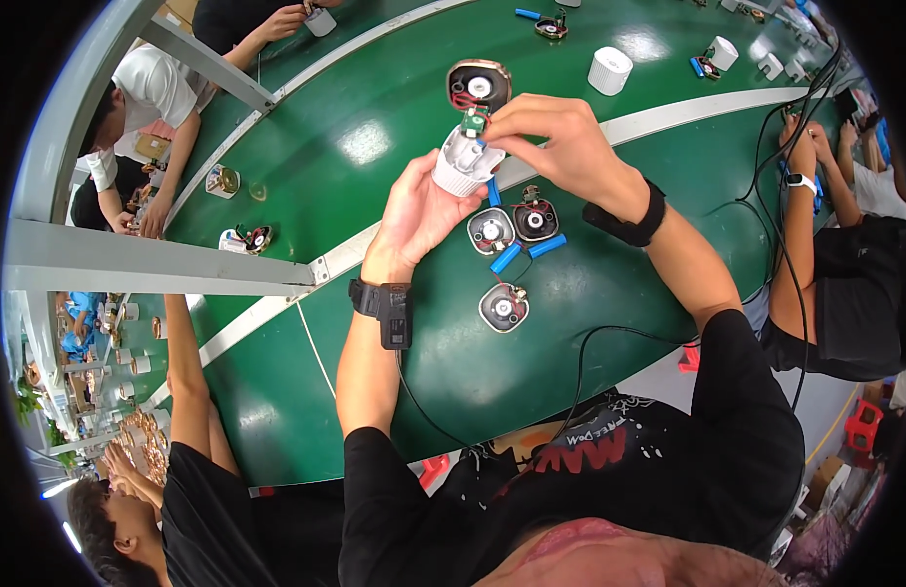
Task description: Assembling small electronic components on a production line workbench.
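Note:
In my left hand [414,210] rests a white ribbed plastic housing [461,172], its open end facing up and away from me. My right hand [566,142] pinches at the edge of a small green circuit board [475,121] over the housing's opening; its fingertips partly cover what they grip. Red wires run from the board to a dark-backed speaker unit [479,86] just beyond it. On the table below my hands lie speaker units with grey rims [492,232], [536,220], [503,307] and blue cylindrical batteries [548,246], [506,258].
A white strip [668,119] crosses the green table [375,142]. Beyond it stands another ribbed housing [610,71], with further parts at the far right. A grey metal frame [159,259] juts in from the left. Black cables [781,186] hang at the right. Co-workers sit on both sides.

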Demonstrator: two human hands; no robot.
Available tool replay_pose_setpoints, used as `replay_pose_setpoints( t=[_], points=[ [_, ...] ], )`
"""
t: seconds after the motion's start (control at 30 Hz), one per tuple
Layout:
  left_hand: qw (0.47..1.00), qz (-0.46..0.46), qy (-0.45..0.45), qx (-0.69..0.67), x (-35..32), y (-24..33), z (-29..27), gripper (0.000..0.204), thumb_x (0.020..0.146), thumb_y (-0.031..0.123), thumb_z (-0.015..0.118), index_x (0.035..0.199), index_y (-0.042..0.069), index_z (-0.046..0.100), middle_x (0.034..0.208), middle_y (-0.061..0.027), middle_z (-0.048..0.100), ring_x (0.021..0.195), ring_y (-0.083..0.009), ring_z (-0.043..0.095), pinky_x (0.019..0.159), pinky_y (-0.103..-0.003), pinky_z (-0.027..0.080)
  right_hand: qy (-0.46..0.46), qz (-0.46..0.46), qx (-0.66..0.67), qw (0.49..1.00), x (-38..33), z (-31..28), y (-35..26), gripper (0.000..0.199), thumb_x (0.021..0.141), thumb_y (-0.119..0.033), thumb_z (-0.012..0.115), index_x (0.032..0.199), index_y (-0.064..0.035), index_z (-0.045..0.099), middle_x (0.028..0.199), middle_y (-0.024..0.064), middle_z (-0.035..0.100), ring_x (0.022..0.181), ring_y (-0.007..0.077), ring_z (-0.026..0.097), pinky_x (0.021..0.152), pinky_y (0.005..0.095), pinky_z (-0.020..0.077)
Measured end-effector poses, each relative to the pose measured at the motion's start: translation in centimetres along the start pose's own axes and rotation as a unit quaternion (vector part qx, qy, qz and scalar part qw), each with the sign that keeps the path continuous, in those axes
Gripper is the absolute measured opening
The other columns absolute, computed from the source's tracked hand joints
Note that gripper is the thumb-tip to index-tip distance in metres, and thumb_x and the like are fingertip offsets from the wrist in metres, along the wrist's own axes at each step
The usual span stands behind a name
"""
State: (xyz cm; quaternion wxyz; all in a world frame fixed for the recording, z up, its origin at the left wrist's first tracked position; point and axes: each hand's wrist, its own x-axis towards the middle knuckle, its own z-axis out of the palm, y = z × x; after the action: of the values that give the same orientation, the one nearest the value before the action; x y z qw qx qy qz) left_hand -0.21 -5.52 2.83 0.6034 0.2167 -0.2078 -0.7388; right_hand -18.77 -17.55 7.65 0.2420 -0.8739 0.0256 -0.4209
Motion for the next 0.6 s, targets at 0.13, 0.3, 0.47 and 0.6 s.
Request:
replay_pose_setpoints(
  t=[0.13, 0.3, 0.47, 0.6],
  points=[
    [0.996, 0.032, 0.062, 0.047, 0.0, -0.4, 0.6, 0.043, 0.102, 0.029, 0.037, 0.134, 0.001, 0.044, 0.127, -0.0162, 0.056, 0.103, -0.0248, 0.06, 0.083, -0.035, 0.053, -0.028, 0.16, 0.017, 0.987, 0.1, 0.3, -0.5, 0.02, 0.076, 0.0, 0.074, 0.096, -0.0014, 0.071, 0.097, 0.0087, 0.07, 0.082, 0.0255, 0.068, 0.069, 0.033, 0.0549],
    [0.996, 0.023, 0.056, 0.061, -0.1, -0.4, 0.0, 0.042, 0.102, 0.029, 0.037, 0.134, 0.003, 0.045, 0.128, -0.0117, 0.055, 0.11, -0.0223, 0.057, 0.088, -0.038, 0.052, -0.035, -0.011, -0.006, 0.999, -0.2, 0.1, 1.1, 0.02, 0.076, -0.001, 0.075, 0.095, -0.0008, 0.07, 0.097, 0.0091, 0.07, 0.081, 0.0255, 0.067, 0.07, 0.034, 0.0552],
    [0.995, 0.013, 0.074, 0.073, 0.1, -0.3, 0.2, 0.041, 0.102, 0.028, 0.038, 0.134, 0.004, 0.045, 0.127, -0.0116, 0.056, 0.109, -0.0224, 0.058, 0.089, -0.039, 0.052, -0.07, -0.004, -0.052, 0.996, -0.5, 0.4, 1.2, 0.023, 0.074, -0.002, 0.076, 0.096, -0.0005, 0.069, 0.099, 0.0096, 0.069, 0.081, 0.0249, 0.067, 0.071, 0.0328, 0.0556],
    [0.987, 0.035, 0.1, 0.121, 0.2, -0.2, 0.9, 0.041, 0.101, 0.028, 0.039, 0.133, 0.005, 0.046, 0.127, -0.0113, 0.056, 0.109, -0.0216, 0.058, 0.089, -0.038, 0.052, -0.056, -0.004, -0.03, 0.998, -0.6, 0.2, 1.5, 0.023, 0.074, 0.0, 0.075, 0.097, -0.0005, 0.068, 0.099, 0.0092, 0.069, 0.08, 0.0232, 0.068, 0.069, 0.0313, 0.0557]
  ],
)
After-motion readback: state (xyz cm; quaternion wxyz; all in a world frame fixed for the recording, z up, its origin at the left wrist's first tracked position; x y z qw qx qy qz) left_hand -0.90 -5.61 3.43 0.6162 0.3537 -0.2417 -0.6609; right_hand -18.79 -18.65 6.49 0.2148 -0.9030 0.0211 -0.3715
